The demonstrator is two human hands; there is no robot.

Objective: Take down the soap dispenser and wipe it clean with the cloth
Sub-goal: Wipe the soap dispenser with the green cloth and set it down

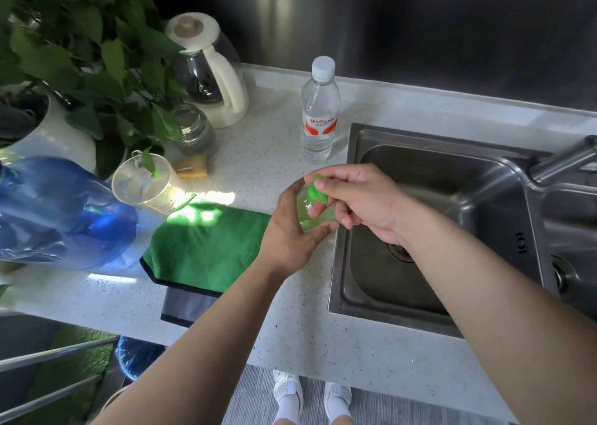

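Note:
The soap dispenser [308, 209] is a small clear bottle of yellow-green liquid with a green pump top. It is upright at the counter's edge beside the sink. My left hand [289, 230] wraps around its body from the left. My right hand [358, 203] reaches in from the right, with fingers on the green pump head and neck. Most of the bottle is hidden by both hands. The green cloth [206, 247] with a dark border lies flat on the counter just left of my left hand, partly hanging over the front edge.
A steel sink [429, 230] with a faucet [562, 162] lies to the right. A water bottle [319, 111] stands behind the hands. To the left are a cream kettle [210, 69], glass jar [193, 130], measuring cup [145, 182], sponge [190, 166], potted plant [64, 69] and blue water jug [61, 211].

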